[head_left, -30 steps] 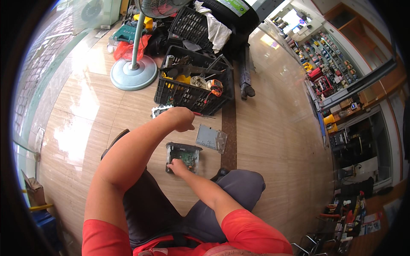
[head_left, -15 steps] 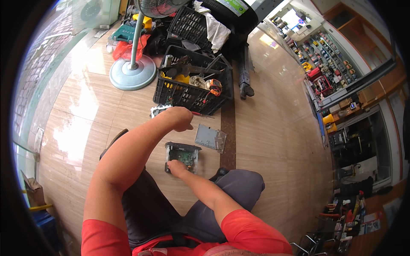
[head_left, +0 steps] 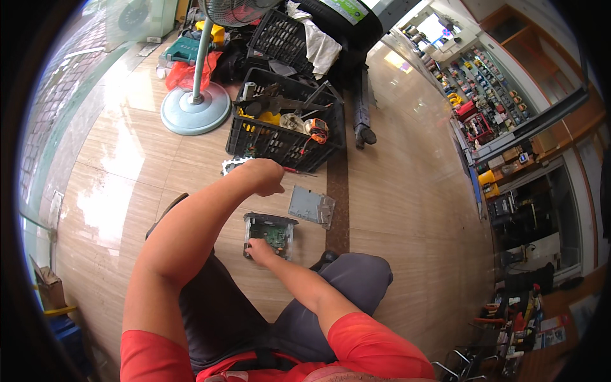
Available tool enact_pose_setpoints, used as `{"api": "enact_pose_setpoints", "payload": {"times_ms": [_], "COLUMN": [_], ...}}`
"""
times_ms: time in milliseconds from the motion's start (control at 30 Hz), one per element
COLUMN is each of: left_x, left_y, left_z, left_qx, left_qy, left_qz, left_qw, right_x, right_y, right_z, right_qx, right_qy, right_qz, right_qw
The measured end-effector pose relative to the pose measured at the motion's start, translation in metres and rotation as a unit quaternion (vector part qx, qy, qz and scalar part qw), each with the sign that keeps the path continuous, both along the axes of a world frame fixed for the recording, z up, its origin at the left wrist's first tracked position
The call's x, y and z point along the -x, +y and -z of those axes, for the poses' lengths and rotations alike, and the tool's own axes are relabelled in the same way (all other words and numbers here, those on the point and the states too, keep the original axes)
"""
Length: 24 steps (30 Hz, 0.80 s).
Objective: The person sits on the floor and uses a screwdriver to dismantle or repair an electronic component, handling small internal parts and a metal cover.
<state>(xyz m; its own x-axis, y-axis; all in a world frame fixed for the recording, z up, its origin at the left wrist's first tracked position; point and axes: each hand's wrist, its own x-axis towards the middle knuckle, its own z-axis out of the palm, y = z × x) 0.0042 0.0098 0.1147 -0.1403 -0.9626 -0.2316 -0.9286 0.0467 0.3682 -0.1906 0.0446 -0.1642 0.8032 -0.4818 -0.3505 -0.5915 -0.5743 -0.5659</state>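
Observation:
An open electronics unit [head_left: 280, 234], a box with a black edge and a green circuit board inside, lies on the floor between my legs. My right hand [head_left: 259, 251] is closed at its left side wall, with the fingertips partly hidden. Beyond the unit, my left hand [head_left: 267, 176] hangs with its fingers curled downward; whatever it holds, if anything, is hidden. A grey metal cover plate [head_left: 310, 206] rests on the floor to the right of that hand. Partly behind my left wrist sits a white-framed part [head_left: 230, 165]. A thin red-handled tool [head_left: 299, 171] lies beyond the left hand.
A black plastic crate [head_left: 286, 143] holding tools and an orange meter [head_left: 317, 130] stands ahead. To its left is the round base [head_left: 196, 109] of a standing fan. A black metal leg [head_left: 363, 121] stands right of the crate. Stocked shelves [head_left: 487, 89] line the far right.
The whole view has shifted very slightly. Both hands keep almost the same places and poses, and the unit and cover plate have not visibly moved on the floor.

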Motion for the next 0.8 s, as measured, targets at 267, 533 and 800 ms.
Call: {"api": "enact_pose_setpoints", "payload": {"times_ms": [267,533,800], "left_x": [-0.001,0.001,-0.004], "left_y": [-0.001,-0.002,0.003], "left_z": [0.004,0.001,-0.003], "left_qx": [0.001,-0.010,-0.017], "left_qy": [-0.002,-0.009,-0.018], "left_qz": [-0.001,-0.007,-0.007], "left_qw": [1.000,1.000,1.000], "right_x": [-0.005,0.002,-0.004], "right_y": [-0.002,-0.003,0.001], "right_z": [-0.005,0.013,0.011], "right_qx": [0.051,0.094,0.040], "right_qy": [0.109,0.093,0.046], "right_qz": [-0.014,-0.074,-0.060], "right_qw": [0.993,0.988,0.996]}}
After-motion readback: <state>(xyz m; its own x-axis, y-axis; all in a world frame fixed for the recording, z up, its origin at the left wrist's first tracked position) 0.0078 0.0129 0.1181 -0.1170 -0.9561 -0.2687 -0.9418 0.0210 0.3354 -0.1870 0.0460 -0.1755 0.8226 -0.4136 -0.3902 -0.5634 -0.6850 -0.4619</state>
